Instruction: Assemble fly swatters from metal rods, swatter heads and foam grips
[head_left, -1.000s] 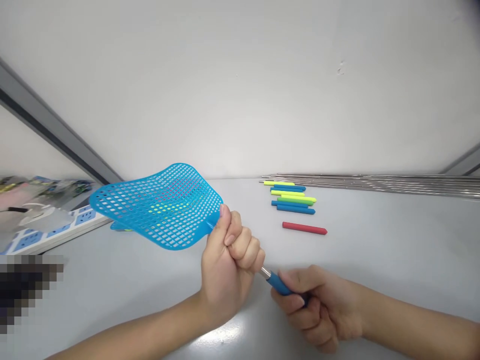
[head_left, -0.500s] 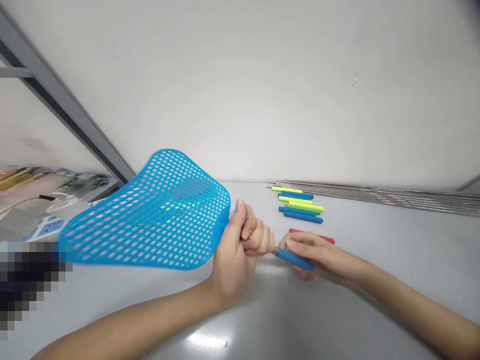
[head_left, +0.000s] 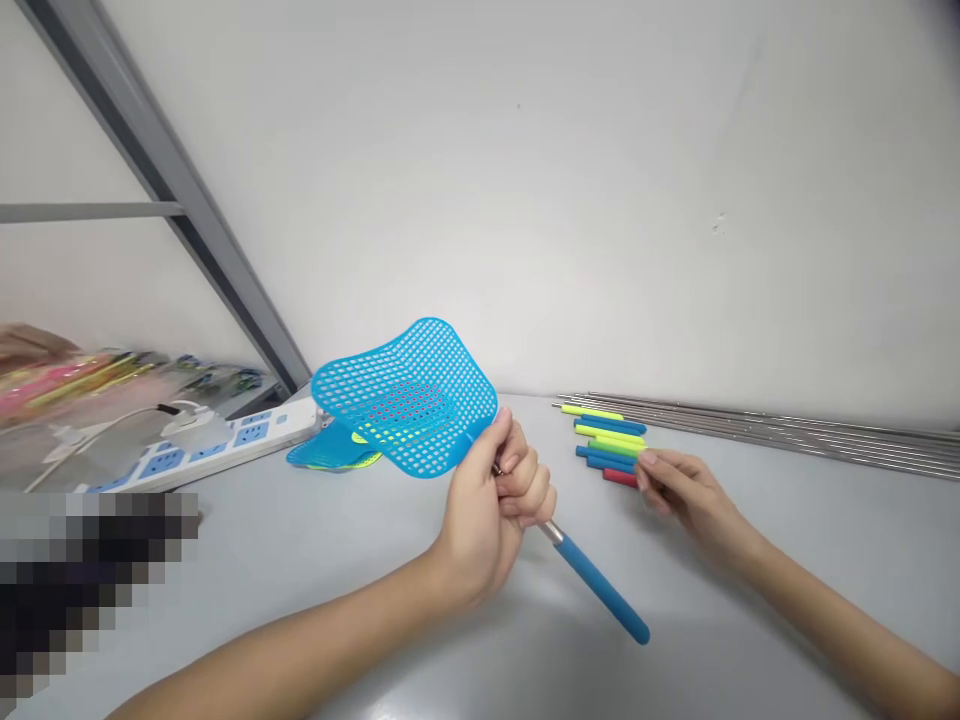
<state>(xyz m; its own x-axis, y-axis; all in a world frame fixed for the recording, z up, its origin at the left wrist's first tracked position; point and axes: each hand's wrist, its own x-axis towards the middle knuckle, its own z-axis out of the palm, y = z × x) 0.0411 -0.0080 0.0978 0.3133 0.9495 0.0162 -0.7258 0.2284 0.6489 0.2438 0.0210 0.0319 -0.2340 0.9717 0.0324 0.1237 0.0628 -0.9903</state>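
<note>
My left hand (head_left: 499,500) is closed round the metal shaft of a fly swatter, just below its head. The blue mesh head (head_left: 442,390) points up and left, and the blue handle (head_left: 604,590) slants down to the right, free of my right hand. Over at the row of tubes, my right hand (head_left: 686,490) has its thumb and bent fingers closed at the right end of a red tube (head_left: 619,478), whose far end they hide. Close above it lie several blue tubes (head_left: 600,457) and yellow-green tubes (head_left: 611,432).
Thin metal rods (head_left: 787,430) lie along the wall at the right. More mesh swatter heads (head_left: 330,447), blue and yellow, rest behind the held one. A power strip (head_left: 247,440) with plugs and cables is at the left, near bagged items (head_left: 97,380) and a grey metal frame (head_left: 217,240).
My right hand has left the swatter's blue handle and moved right to the red tube. The swatter has turned, its handle now pointing further down. The view has shifted left.
</note>
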